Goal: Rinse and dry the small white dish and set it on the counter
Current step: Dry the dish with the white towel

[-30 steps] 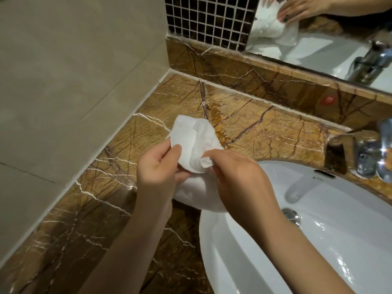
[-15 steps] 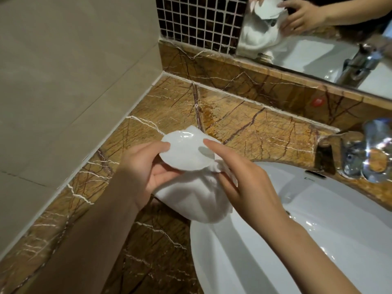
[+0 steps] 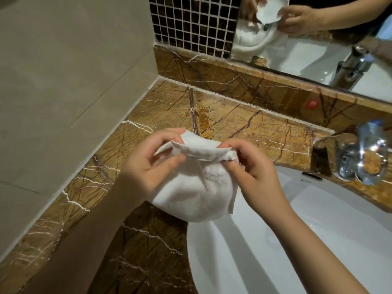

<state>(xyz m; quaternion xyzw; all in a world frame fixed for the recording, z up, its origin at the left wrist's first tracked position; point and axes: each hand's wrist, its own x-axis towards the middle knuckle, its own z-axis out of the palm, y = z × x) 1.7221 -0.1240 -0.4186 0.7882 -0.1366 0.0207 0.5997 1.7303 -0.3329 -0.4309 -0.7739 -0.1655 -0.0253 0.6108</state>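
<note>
Fingers (image 3: 163,164) of the left hand (image 3: 146,166) and right hand (image 3: 252,177) pinch the white cloth (image 3: 197,194) around the small white dish (image 3: 201,152), above the marble surface (image 3: 233,122) beside the sink (image 3: 297,240). Best bet: keep it supported, turn it gently, wipe the rim.

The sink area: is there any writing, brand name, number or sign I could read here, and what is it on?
Small dark mark on the white basin rim at, below the tap: probably a brand, too small and blurred to read.
Red spot on the marble backsplash: a blurred patch, perhaps a sticker; no letters can be made out.
White cloth and the dish in the mirror: no writing shows.
Nothing else bears text.
</note>
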